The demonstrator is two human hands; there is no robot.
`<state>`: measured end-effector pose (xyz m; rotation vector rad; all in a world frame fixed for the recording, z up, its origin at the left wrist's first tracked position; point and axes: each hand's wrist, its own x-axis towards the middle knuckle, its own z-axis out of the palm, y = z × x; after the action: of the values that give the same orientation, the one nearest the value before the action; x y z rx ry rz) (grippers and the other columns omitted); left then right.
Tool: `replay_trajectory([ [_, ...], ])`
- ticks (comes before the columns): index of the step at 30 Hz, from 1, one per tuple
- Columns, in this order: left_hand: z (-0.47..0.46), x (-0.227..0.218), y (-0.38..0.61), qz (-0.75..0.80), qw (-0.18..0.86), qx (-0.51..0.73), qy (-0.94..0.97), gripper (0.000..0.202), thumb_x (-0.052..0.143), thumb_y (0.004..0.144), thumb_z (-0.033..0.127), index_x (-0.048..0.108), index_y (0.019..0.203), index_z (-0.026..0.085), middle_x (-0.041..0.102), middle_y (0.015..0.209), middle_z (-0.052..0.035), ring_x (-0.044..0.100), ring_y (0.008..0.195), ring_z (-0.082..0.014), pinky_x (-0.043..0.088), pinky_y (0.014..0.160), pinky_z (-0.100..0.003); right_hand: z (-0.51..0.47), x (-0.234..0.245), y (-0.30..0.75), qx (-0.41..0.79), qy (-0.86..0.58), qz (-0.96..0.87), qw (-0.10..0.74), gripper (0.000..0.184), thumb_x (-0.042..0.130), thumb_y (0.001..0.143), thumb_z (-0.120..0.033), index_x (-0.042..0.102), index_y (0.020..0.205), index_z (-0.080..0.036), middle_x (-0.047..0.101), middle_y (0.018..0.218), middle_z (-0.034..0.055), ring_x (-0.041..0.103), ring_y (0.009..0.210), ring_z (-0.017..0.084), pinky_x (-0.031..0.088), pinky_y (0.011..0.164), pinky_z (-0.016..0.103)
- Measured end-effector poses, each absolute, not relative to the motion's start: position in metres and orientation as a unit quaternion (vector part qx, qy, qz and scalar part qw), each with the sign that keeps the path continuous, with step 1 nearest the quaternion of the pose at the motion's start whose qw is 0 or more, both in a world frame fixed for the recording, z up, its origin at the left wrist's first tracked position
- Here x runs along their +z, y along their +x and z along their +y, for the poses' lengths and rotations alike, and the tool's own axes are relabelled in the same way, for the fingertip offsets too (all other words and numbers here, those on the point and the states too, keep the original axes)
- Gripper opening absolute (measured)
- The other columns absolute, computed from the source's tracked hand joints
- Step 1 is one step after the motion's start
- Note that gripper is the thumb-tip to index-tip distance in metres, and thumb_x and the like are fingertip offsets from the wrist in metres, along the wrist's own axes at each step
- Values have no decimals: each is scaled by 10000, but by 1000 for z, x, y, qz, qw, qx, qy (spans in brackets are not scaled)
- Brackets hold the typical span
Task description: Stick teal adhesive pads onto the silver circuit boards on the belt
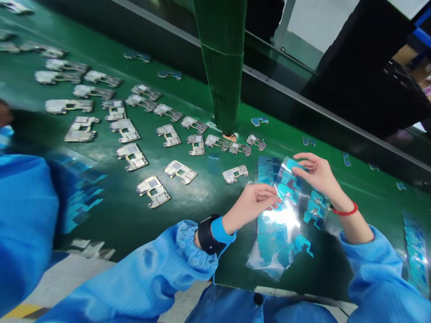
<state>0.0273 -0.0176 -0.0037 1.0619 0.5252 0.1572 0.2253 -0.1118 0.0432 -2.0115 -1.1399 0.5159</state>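
In the head view, a transparent plastic sheet with blue die-cut film pieces [288,188] is raised at an angle above the table. My left hand [252,204] pinches its left edge between thumb and fingers. At its upper right end, the thumb and forefinger of my right hand [314,172] close on the sheet near a blue piece; the exact contact is hard to make out. Beneath lie more sheets of blue pieces [272,251], partly washed out by glare. Another cluster of blue pieces [314,208] lies below my right wrist.
Many circuit boards [155,190] are spread over the green table [198,242] to the left. A green post [222,67] rises at the back. Small blue boards [259,121] lie along the rear ledge. A co-worker's blue sleeve [25,224] is at left, near other blue sheets [82,202].
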Motion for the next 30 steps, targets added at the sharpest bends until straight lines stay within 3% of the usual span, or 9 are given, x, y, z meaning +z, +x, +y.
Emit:
replay_trajectory([
  [2,-18,-5,27,256,828,80,493,197,743,759,292,651,831,133,764,780,-91,725,685,-189,567,644,-291,-118,39,206,77,-779,-500,369,231,702,820,-382,703,992,-228,725,1009,83,674,955,241,503,935,465],
  [4,-19,-5,26,260,830,86,486,215,751,755,298,656,858,134,772,809,-92,736,721,-191,575,669,-288,-129,35,185,40,-739,-575,348,174,702,836,-333,713,985,-246,733,1044,78,669,1005,245,479,988,474],
  [9,-23,-6,26,243,836,76,486,235,774,735,305,702,877,132,775,795,-79,746,740,-207,590,718,-314,-153,24,155,129,-729,-563,366,158,655,880,-283,710,1019,-232,747,1014,75,696,962,214,555,880,396],
  [16,-28,-5,26,234,836,50,494,163,756,749,256,708,849,137,773,790,-67,744,725,-185,579,694,-275,-157,19,148,112,-772,-447,437,119,604,889,-219,724,889,-223,766,930,57,716,892,204,553,854,356],
  [26,-30,0,26,261,823,13,505,123,701,785,235,668,826,124,750,743,-70,728,701,-173,554,638,-251,-162,5,149,84,-789,-280,540,214,556,927,-319,685,830,-179,747,781,49,716,741,187,586,743,347],
  [30,-33,1,25,258,819,17,512,85,696,752,176,626,773,134,747,830,-88,727,751,-185,540,642,-253,-167,2,139,89,-784,-284,545,189,553,928,-295,681,836,-192,759,850,55,724,833,200,577,788,353],
])
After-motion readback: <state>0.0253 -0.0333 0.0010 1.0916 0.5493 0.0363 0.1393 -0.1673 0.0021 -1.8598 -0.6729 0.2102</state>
